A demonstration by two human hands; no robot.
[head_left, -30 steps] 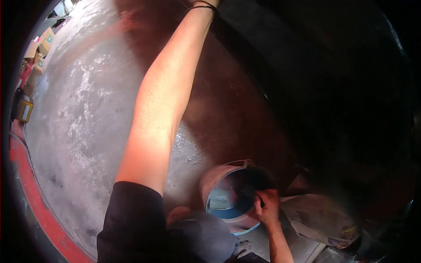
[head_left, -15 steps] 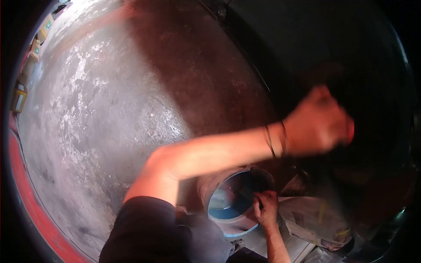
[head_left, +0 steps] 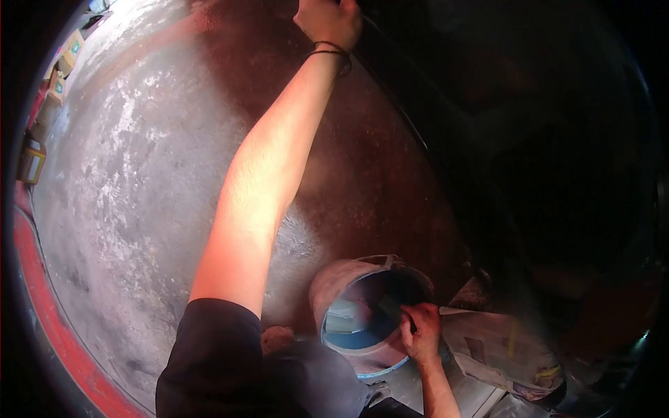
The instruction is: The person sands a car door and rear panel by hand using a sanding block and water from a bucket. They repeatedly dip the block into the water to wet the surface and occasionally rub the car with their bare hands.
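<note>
My left arm reaches up and away over the floor. At the top edge of the view, my left hand (head_left: 327,22) looks closed, its fingertips partly cut off and whatever it holds hidden. Low in the middle stands a dusty bucket (head_left: 327,287), its blue inside facing me, with something pale and flat (head_left: 341,317) in it. My right hand (head_left: 422,333) is at the bucket's right rim, thumb and fingers curled together over it. Beside this hand lies a pale, printed sheet or bag (head_left: 488,348).
The grey floor (head_left: 132,209) is scuffed, with a dark reddish shaded band (head_left: 376,167) across it. A large dark area with a long edge fills the right. Several boxes (head_left: 33,161) line the far left, above a red strip (head_left: 59,320).
My left hand has swung from the dark right side up and left to the top of the view, straightening the arm. My right hand stays at the bucket's rim.
</note>
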